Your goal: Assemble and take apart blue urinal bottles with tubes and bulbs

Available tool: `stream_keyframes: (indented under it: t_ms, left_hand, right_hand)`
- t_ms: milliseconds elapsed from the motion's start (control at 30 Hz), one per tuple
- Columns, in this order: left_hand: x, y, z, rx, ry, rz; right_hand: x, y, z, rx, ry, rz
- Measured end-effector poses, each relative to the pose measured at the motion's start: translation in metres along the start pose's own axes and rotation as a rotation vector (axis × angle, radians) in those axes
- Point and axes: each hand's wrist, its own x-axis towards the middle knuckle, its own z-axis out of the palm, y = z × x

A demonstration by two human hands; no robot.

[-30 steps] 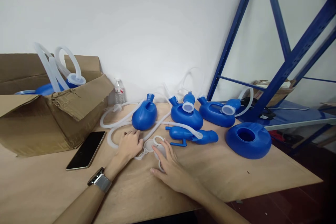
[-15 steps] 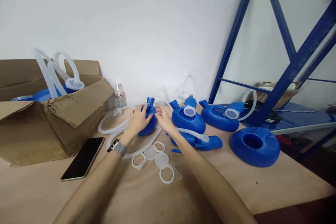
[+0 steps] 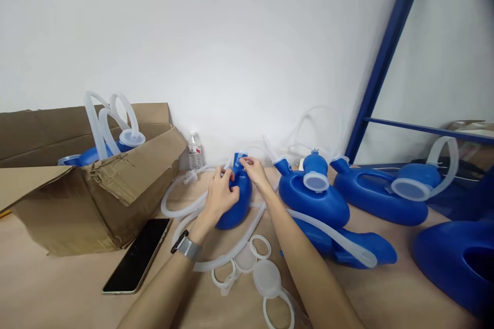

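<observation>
A blue plastic urinal bottle (image 3: 240,200) stands in front of me, its neck pointing up and away. My left hand (image 3: 221,193) is closed around the bottle's upper left side, below the neck. At the neck, my right hand (image 3: 253,170) has its thumb and fingers pinched together beside a small pale translucent piece (image 3: 240,158); whatever lies between the fingertips is too small to make out. A long clear tube (image 3: 231,254) curves on the table around the bottle. Nearer to me lie translucent caps (image 3: 267,278) with rings.
Left stands an open cardboard box (image 3: 131,200) holding blue bottles and tubes; a phone (image 3: 137,257) lies beside it. A water bottle (image 3: 195,150) is by the wall. On the right are several blue urinal bottles (image 3: 314,200) and a blue metal rack (image 3: 386,56).
The view has shifted left and closer. My right hand has gone from beside the bottle up to its neck, its fingers now pinched. My left hand stays on the bottle.
</observation>
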Motion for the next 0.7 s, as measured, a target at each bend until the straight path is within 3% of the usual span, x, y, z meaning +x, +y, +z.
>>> stream_keyframes:
  t_ms: [333, 500, 600, 700]
  left_hand:
    - [-0.009, 0.006, 0.007, 0.03, -0.006, 0.02]
    - [-0.003, 0.004, 0.015, -0.015, -0.05, 0.083]
    - [-0.002, 0.0, 0.016, -0.045, -0.055, 0.103]
    - [-0.003, -0.002, 0.016, -0.066, -0.055, 0.099]
  right_hand:
    - [-0.009, -0.015, 0.017, 0.072, 0.131, -0.052]
    - [-0.008, -0.021, 0.034, 0.237, 0.118, 0.025]
    - [-0.002, -0.026, 0.026, 0.32, 0.099, 0.079]
    - [0.005, -0.032, 0.002, 0.36, 0.123, 0.101]
